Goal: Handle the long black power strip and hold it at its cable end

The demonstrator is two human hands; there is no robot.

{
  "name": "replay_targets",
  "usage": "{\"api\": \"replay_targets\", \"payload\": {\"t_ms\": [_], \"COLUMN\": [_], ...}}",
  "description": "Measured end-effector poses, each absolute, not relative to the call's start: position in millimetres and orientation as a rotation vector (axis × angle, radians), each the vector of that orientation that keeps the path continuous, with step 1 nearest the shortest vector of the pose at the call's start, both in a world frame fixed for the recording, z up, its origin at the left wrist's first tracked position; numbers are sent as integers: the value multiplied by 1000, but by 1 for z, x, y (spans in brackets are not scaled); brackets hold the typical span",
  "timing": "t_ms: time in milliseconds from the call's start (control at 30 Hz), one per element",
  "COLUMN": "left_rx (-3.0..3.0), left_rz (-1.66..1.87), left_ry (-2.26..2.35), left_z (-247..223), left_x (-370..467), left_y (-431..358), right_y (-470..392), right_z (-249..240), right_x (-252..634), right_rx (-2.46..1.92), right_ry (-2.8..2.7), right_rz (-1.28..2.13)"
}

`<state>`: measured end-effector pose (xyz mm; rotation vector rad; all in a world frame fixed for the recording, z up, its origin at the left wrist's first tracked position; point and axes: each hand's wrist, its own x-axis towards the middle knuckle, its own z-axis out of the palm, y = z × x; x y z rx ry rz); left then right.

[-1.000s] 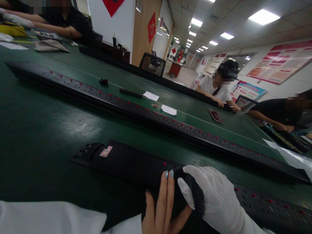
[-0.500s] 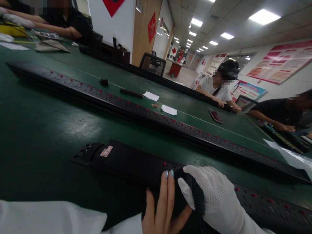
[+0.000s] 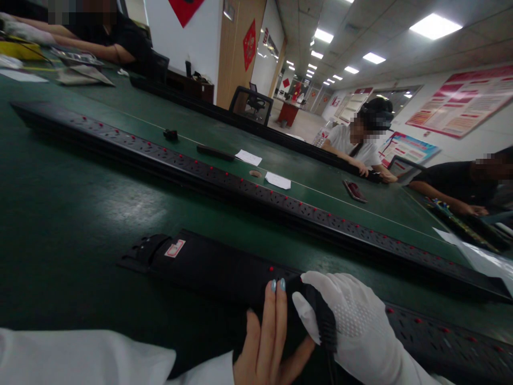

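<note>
Lying beneath your hands, a long black socket strip with red dots [image 3: 216,262] bears your bare left hand [image 3: 267,347], fingers nearly straight, gripping nothing; your white-gloved right hand [image 3: 356,318] curls around a black ribbed-necked cable plug [image 3: 321,311].

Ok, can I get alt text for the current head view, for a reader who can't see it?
A white-gloved right hand holds a corded black plug at a black socket strip, where the bare left hand rests. Another socket strip lies beyond on the green table, with other people around it.
</note>
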<state>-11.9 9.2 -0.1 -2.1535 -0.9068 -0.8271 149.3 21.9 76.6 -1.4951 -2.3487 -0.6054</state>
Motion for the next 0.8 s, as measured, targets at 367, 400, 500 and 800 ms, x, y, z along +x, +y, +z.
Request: {"api": "replay_targets", "payload": {"t_ms": [367, 400, 500, 800], "left_rx": [-2166, -2173, -2181, -2166], "left_rz": [-766, -773, -841, -1009], "left_ry": [-849, -843, -923, -1008], "left_z": [3, 3, 0, -12], "left_x": [-14, -14, -11, -3], "left_y": [11, 11, 10, 7], "right_y": [21, 21, 21, 23], "right_z": [77, 77, 77, 78], "right_x": [149, 149, 149, 149], "right_rx": [-1492, -1493, -1498, -1464], "right_ry": [-2348, -2346, -2348, -2341], "right_rz": [-622, -619, -589, -603]}}
